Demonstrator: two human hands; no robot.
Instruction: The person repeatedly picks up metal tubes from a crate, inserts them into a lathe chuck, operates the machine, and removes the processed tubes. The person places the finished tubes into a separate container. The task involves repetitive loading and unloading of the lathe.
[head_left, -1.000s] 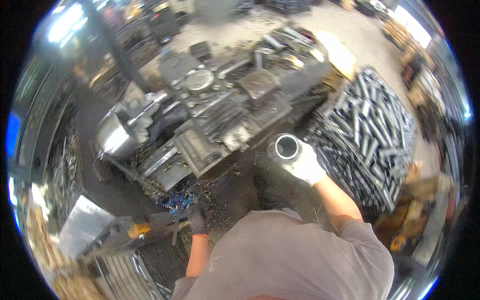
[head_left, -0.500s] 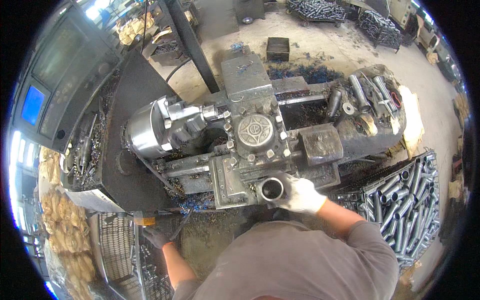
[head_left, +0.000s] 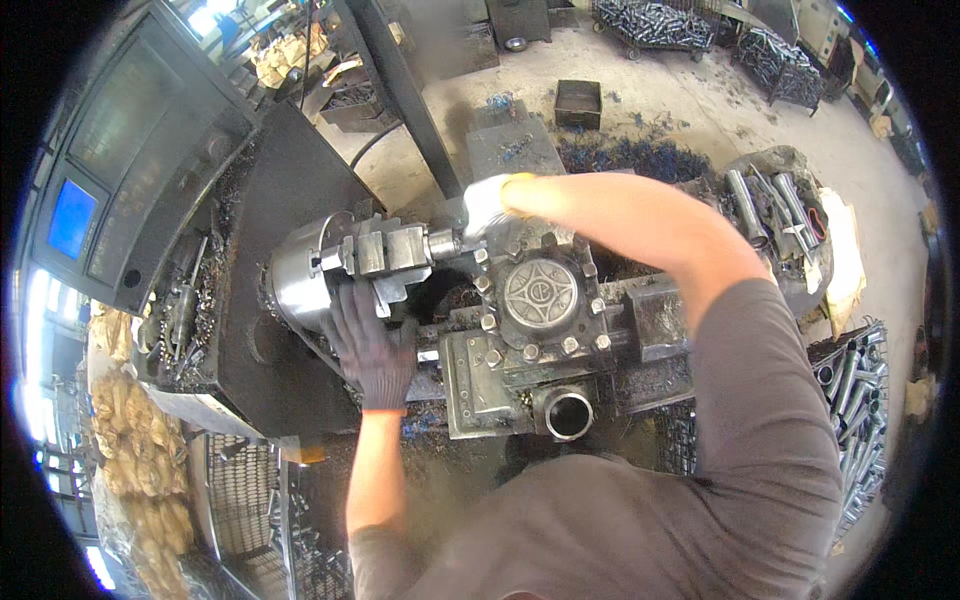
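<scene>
Fingers (head_left: 343,318) of the left hand (head_left: 375,352), in a dark grey knitted glove, are extended and slightly spread, grasping nothing visible. They lie at the near side of the stepped steel blocks (head_left: 385,252) of a polished round steel chuck (head_left: 297,275); firm contact cannot be confirmed.

A short bright steel cylinder (head_left: 443,244) projects to the right from between these blocks. At its right end is the right hand (head_left: 487,208), in a white glove; its fingers are turned out of sight, and whether they grip the cylinder cannot be told. The bare right forearm (head_left: 610,210) passes over the far side of a dark steel tool post (head_left: 540,293) with a round embossed cap and square-headed bolts.

On the near side of the tool post, a thick-walled dark metal tube (head_left: 569,414) shows its open end upward, apart from both hands. To the far right, further metal tubes (head_left: 745,208) lie on the machine; near right, a wire basket holds grey steel tubes (head_left: 862,410). Blue curled shavings (head_left: 630,163) lie beyond the machine, near a dark rectangular box (head_left: 578,104) on the pale floor (head_left: 690,92). At far left is a lit blue screen (head_left: 72,218).
</scene>
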